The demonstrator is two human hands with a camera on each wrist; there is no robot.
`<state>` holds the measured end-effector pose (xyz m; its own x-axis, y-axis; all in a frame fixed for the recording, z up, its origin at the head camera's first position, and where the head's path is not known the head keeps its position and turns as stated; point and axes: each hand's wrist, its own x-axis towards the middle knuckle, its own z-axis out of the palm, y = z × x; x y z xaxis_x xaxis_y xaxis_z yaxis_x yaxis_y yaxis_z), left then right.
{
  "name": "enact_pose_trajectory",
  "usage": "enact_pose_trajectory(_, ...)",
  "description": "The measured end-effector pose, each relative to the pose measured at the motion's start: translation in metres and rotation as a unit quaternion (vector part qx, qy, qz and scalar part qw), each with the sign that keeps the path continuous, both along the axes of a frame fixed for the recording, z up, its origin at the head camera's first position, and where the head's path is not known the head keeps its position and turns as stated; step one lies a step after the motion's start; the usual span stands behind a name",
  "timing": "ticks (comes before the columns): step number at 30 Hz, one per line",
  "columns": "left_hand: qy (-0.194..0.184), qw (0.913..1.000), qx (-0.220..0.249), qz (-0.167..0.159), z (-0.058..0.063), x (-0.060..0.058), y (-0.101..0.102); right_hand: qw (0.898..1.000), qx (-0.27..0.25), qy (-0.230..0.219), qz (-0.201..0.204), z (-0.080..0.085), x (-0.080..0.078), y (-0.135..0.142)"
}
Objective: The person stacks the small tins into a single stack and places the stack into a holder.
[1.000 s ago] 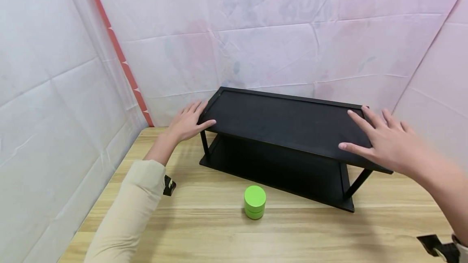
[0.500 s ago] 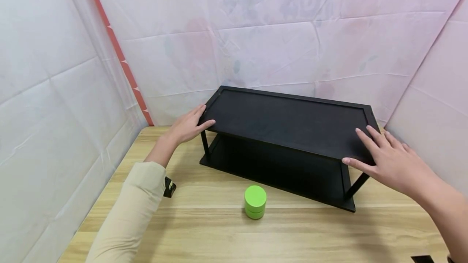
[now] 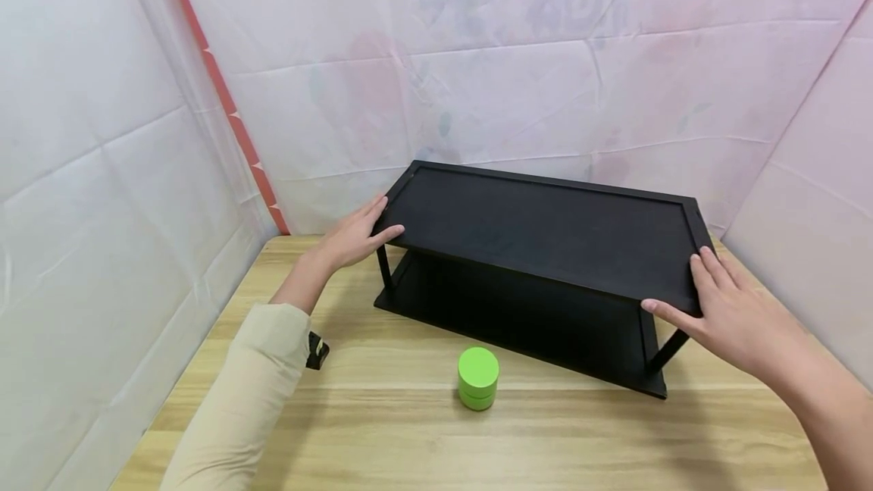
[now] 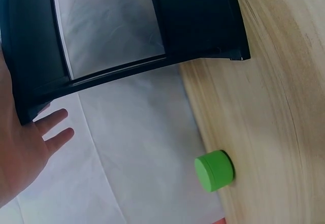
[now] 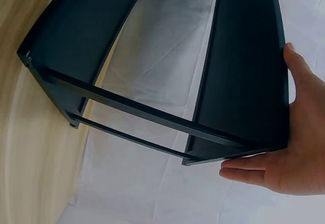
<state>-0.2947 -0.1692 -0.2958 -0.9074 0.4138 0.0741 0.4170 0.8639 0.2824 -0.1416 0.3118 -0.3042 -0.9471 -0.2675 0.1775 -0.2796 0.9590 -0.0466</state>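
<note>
A black two-tier shelf (image 3: 532, 226) stands on the wooden table, its upper board held up by thin posts. My left hand (image 3: 348, 237) rests on the left end of that board, fingers over the side edge and thumb on the front corner. At the opposite end, my right hand (image 3: 740, 317) lies over the front right corner, thumb along the front edge and fingers fairly straight on the side edge. In the right wrist view, two fingers (image 5: 244, 173) reach past the board's end. A small green lidded jar (image 3: 477, 377) stands upright in front of the shelf.
White sheeting (image 3: 505, 97) hangs behind the table (image 3: 382, 430) and on both sides, with a red strip (image 3: 225, 97) in the left corner. A small black strap piece (image 3: 317, 351) shows beside the left sleeve cuff (image 3: 273, 324).
My right hand has come down from above the shelf's right end onto its front right corner, its spread fingers drawing closer together. The left hand, shelf and green jar stay nearly where they were.
</note>
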Motion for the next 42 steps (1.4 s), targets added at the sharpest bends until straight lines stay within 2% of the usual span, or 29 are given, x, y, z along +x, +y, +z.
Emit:
enact_pose_trajectory(3, -0.001, 1.0, 0.006, -0.002, -0.001, 0.001, 0.001, 0.997, -0.062, -0.031, -0.04, -0.001, 0.0, -0.001)
enact_pose_trajectory(6, -0.001, 1.0, 0.005, 0.002, -0.001, 0.003, 0.002, 0.994, -0.085, -0.039, -0.051, -0.002, 0.001, 0.0)
enact_pose_trajectory(18, -0.002, 0.9996, -0.015, 0.023, 0.0, 0.008, 0.002, 0.993, -0.111, -0.008, -0.038, -0.008, -0.002, -0.002)
enact_pose_trajectory(31, -0.008, 0.9988, -0.006, 0.047, -0.003, 0.015, 0.004, 0.994, -0.107, -0.008, -0.03, -0.007, -0.012, 0.004)
enact_pose_trajectory(42, -0.012, 0.9975, 0.007, 0.069, -0.001, 0.025, 0.002, 0.995, -0.101, 0.027, -0.005, -0.004, -0.025, 0.006)
